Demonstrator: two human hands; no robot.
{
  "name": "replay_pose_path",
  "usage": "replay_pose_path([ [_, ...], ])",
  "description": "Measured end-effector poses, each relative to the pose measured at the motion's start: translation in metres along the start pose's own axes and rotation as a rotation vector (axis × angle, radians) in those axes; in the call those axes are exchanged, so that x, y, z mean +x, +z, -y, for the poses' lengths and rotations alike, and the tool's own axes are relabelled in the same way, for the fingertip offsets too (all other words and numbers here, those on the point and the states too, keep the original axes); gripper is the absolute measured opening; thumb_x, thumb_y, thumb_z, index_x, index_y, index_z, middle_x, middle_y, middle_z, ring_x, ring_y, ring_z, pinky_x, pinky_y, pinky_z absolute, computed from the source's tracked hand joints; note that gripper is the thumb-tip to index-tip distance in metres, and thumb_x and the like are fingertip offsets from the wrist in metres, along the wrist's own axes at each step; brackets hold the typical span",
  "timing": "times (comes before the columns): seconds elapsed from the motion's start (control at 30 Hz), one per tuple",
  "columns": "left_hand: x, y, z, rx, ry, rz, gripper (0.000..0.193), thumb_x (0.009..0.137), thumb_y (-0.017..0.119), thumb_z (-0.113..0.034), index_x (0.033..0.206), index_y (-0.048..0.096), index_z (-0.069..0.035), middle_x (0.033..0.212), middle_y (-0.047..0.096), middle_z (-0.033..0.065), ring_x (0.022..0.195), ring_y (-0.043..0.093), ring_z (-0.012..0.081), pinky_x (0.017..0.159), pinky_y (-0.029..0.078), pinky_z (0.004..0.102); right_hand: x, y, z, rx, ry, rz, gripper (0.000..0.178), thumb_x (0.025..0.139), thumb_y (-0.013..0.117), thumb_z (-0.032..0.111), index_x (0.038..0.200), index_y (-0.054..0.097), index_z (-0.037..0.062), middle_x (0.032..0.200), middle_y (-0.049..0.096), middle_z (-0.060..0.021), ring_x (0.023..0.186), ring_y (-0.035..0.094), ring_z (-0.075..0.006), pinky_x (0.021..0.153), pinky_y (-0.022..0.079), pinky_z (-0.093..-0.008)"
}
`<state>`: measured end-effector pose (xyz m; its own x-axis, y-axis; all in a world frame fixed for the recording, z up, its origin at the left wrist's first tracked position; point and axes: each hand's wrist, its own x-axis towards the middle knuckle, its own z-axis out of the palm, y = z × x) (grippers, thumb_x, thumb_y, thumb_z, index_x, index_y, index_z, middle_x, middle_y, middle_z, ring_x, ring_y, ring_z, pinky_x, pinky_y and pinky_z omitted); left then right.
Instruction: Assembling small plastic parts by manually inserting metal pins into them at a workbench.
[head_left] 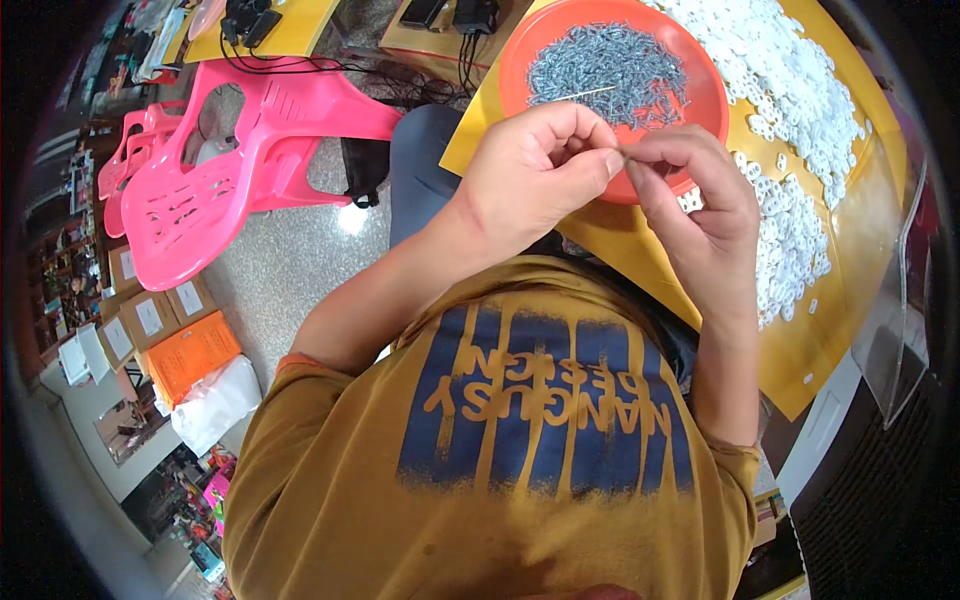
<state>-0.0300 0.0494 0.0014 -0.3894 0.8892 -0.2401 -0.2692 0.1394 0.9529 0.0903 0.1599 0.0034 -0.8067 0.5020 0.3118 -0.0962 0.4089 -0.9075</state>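
Observation:
My left hand (548, 168) and my right hand (703, 190) meet at the near rim of an orange-red plastic basin (713, 95), fingertips almost touching. Thumb and index finger are pinched together on each hand. Whatever sits between the fingertips is too small and too covered to name. In the basin lies a heap of small grey metal screws (610, 68). A thin pale stick (588, 95) shows just above my left hand, over the screws; whether it is held or lying there I cannot tell.
Piles of small white plastic pieces with holes (785, 85) cover much of the yellow table (840, 300) to the right. A pink plastic chair (200, 215) stands on the speckled floor at left. Cardboard boxes (150, 318), an orange packet (195, 355) and a white bag (215, 405) sit lower left.

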Motion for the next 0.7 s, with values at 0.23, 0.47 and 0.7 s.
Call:
replay_pose_path([
  [0.23,0.015,0.000,0.016,0.028,0.119,-0.009,0.005,0.079,0.054,-0.005,0.081,0.053,-0.001,0.071,0.051,-0.0033,0.061,0.044,0.0007,0.053,0.038,0.0158,0.003,-0.005,-0.013,0.148,0.296,0.082,0.009,0.078,0.059,0.004,0.085,0.056,-0.0003,0.080,0.056,-0.0009,0.074,0.051,-0.0069,0.067,0.040,-0.0190],
  [0.47,0.018,0.004,0.018,0.236,0.259,-0.121,0.006,0.076,0.055,-0.005,0.080,0.054,0.000,0.070,0.053,-0.0010,0.057,0.046,0.0028,0.051,0.040,0.0177,0.005,0.000,-0.014,0.500,0.415,-0.037,0.006,0.079,0.058,0.006,0.084,0.055,0.0033,0.076,0.056,0.0012,0.069,0.050,-0.0023,0.059,0.040,-0.0151],
  [0.7,0.017,0.003,0.010,0.062,0.127,-0.099,0.007,0.079,0.054,-0.006,0.082,0.053,-0.001,0.071,0.052,-0.0022,0.059,0.046,0.0023,0.051,0.039,0.0167,0.004,0.004,-0.016,0.357,0.353,-0.078,0.011,0.077,0.057,0.000,0.088,0.054,0.0012,0.081,0.057,-0.0017,0.075,0.054,-0.0074,0.068,0.043,-0.0192],
])
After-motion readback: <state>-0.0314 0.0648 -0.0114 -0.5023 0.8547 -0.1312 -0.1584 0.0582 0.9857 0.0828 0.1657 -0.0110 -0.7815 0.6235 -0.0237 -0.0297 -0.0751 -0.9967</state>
